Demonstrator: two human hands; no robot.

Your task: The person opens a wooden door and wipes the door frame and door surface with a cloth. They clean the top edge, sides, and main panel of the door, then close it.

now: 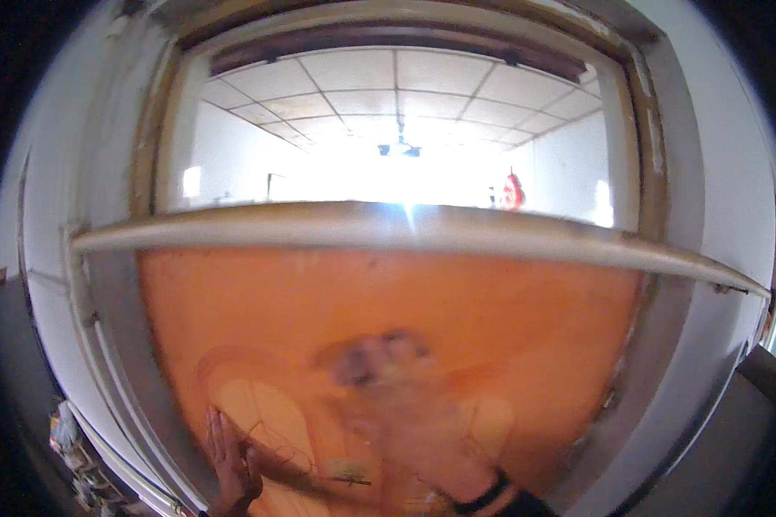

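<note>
An orange panel (pixel 388 291) with painted arch shapes fills the lower part of a framed opening in front of me. At its lower left, my left hand (pixel 233 455) has its fingers stretched out against or close to the panel's left side, with nothing held. My right hand (pixel 407 407), a dark band at its wrist, is over the panel's middle. It is strongly blurred. Whether the dark patch at its fingers is something held cannot be made out. A small metal bolt or latch (pixel 349 481) shows low on the panel, between my hands.
A pale horizontal rail (pixel 336 226) crosses above the panel. Through the opening show a tiled ceiling (pixel 362 71), a ceiling fan (pixel 399 148) and a red hanging item (pixel 511 192). Thin white pipes (pixel 119 381) run down the left wall. Cluttered items (pixel 81 459) stand at lower left.
</note>
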